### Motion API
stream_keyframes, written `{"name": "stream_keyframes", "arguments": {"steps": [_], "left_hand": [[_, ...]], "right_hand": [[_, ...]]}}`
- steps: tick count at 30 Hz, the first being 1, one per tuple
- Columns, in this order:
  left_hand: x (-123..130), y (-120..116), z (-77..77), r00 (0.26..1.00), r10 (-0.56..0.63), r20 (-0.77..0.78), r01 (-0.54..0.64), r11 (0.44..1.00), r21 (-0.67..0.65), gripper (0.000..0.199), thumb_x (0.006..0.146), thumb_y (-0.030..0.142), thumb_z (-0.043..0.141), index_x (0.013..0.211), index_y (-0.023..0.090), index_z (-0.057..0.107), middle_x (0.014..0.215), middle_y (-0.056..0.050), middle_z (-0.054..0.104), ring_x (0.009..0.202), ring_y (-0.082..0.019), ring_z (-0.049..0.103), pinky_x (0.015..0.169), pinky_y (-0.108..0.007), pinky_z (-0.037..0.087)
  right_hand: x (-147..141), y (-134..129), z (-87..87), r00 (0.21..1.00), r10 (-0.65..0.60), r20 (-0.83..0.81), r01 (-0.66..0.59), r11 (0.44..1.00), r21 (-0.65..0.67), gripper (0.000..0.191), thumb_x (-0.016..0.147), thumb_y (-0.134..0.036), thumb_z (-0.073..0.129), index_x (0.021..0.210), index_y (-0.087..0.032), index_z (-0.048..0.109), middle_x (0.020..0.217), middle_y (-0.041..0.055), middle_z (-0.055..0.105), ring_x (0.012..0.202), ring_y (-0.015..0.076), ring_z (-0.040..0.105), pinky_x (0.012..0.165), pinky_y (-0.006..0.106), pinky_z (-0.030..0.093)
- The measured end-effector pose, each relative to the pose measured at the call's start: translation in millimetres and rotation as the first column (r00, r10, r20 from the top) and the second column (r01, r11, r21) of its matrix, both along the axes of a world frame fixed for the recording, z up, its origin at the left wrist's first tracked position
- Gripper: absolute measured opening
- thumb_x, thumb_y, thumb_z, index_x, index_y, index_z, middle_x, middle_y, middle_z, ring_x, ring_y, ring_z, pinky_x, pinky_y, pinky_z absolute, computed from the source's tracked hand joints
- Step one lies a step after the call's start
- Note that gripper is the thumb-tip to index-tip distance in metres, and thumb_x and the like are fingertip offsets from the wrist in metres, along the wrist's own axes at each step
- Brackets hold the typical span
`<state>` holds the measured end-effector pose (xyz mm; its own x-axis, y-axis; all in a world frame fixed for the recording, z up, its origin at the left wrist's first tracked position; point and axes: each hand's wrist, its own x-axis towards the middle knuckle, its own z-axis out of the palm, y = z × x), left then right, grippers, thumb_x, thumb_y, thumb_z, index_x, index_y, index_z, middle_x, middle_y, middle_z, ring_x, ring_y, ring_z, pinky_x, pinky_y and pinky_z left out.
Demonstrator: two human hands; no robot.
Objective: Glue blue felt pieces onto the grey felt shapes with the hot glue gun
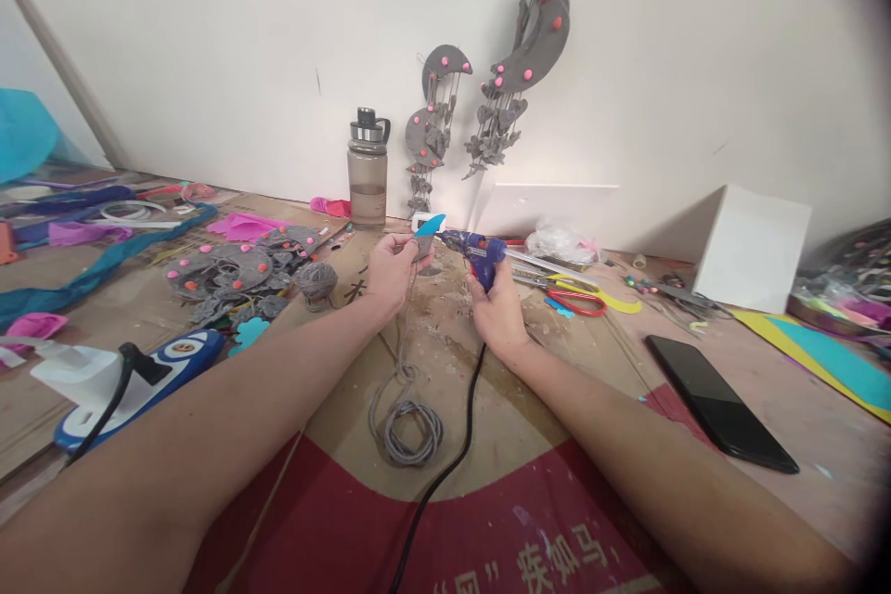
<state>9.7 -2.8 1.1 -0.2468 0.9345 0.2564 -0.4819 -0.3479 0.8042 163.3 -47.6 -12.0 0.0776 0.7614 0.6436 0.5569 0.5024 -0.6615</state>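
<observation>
My left hand (pixel 391 271) pinches a small blue felt piece (pixel 430 226) partly wrapped in grey yarn. From it the grey yarn (pixel 410 432) trails down to a loose coil on the cardboard. Wrapped around the handle of a blue hot glue gun (pixel 480 252) is my right hand (pixel 498 308). The gun's nozzle points left, close to the felt piece; whether they touch I cannot tell. A clear glue stick sticks out of its back, and a black cord runs down from the handle. Left of my left hand sits a ball of grey yarn (pixel 316 282).
A water bottle (pixel 368 176) stands at the back near grey moon-shaped hangings (pixel 539 46). Red-handled scissors (pixel 577 300) and a phone (pixel 716 399) lie to the right. On the left are a power strip (pixel 187 357) and grey decorated rings (pixel 223 271). Cardboard (pixel 515 455) covers the table.
</observation>
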Motion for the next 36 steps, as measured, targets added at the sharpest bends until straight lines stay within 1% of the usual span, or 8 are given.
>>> {"name": "stream_keyframes", "arguments": {"steps": [9,18,23,28,32,36], "left_hand": [[-0.9,0.7,-0.5,1.0,-0.024,-0.007,0.024,1.0,0.009,0.008,0.077,0.017,0.061,0.076,0.016,0.053,0.076,-0.003,0.069,0.07,-0.015,0.069,0.073,-0.035,0.059],[-2.2,4.7,-1.7,1.0,0.024,0.012,-0.024,0.999,-0.038,0.006,0.079,0.017,0.059,0.079,0.017,0.053,0.078,-0.004,0.07,0.072,-0.015,0.069,0.073,-0.035,0.059],[-3.1,8.2,-3.8,0.999,0.035,0.029,-0.034,0.998,-0.055,0.005,0.079,0.015,0.058,0.078,0.017,0.053,0.074,-0.003,0.068,0.072,-0.015,0.069,0.074,-0.034,0.058],[-2.6,6.2,-4.8,1.0,0.016,0.0,-0.016,0.999,-0.038,0.006,0.079,0.017,0.06,0.078,0.016,0.054,0.076,-0.004,0.069,0.073,-0.015,0.069,0.075,-0.035,0.058],[-1.3,5.0,-5.4,1.0,0.009,-0.027,-0.01,1.0,-0.026,0.006,0.077,0.016,0.062,0.076,0.015,0.055,0.073,-0.002,0.067,0.069,-0.014,0.067,0.074,-0.035,0.058],[0.0,5.7,-6.5,0.998,0.005,-0.055,-0.006,1.0,-0.011,0.006,0.076,0.017,0.062,0.076,0.015,0.057,0.073,-0.001,0.067,0.068,-0.013,0.067,0.073,-0.034,0.059]], "right_hand": [[-0.3,-1.1,-0.4,1.0,0.0,-0.019,-0.001,1.0,-0.015,0.049,0.085,-0.028,0.052,0.132,-0.015,0.043,0.119,0.015,0.062,0.114,0.0277,0.057,0.104,0.046,0.041],[0.8,-3.7,4.4,0.997,-0.068,-0.038,0.067,0.998,-0.011,0.049,0.086,-0.029,0.051,0.132,-0.015,0.041,0.115,0.0154,0.063,0.112,0.0284,0.057,0.101,0.047,0.042],[-2.1,-8.1,3.4,0.999,-0.029,-0.019,0.028,0.999,-0.029,0.048,0.086,-0.03,0.051,0.13,-0.015,0.042,0.115,0.0152,0.063,0.111,0.0282,0.057,0.101,0.046,0.042],[-4.3,-10.1,2.4,1.0,0.023,0.006,-0.023,1.0,-0.005,0.046,0.086,-0.031,0.051,0.129,-0.015,0.044,0.117,0.0146,0.062,0.114,0.0277,0.056,0.102,0.045,0.041],[-4.8,-9.5,1.4,0.998,0.05,0.028,-0.05,0.999,0.015,0.049,0.086,-0.031,0.051,0.132,-0.015,0.042,0.118,0.0146,0.062,0.117,0.0283,0.055,0.103,0.046,0.041],[-5.2,-8.6,0.0,0.997,0.062,0.042,-0.063,0.998,0.015,0.045,0.086,-0.031,0.051,0.128,-0.016,0.045,0.115,0.0143,0.063,0.117,0.0288,0.056,0.102,0.046,0.042]]}}
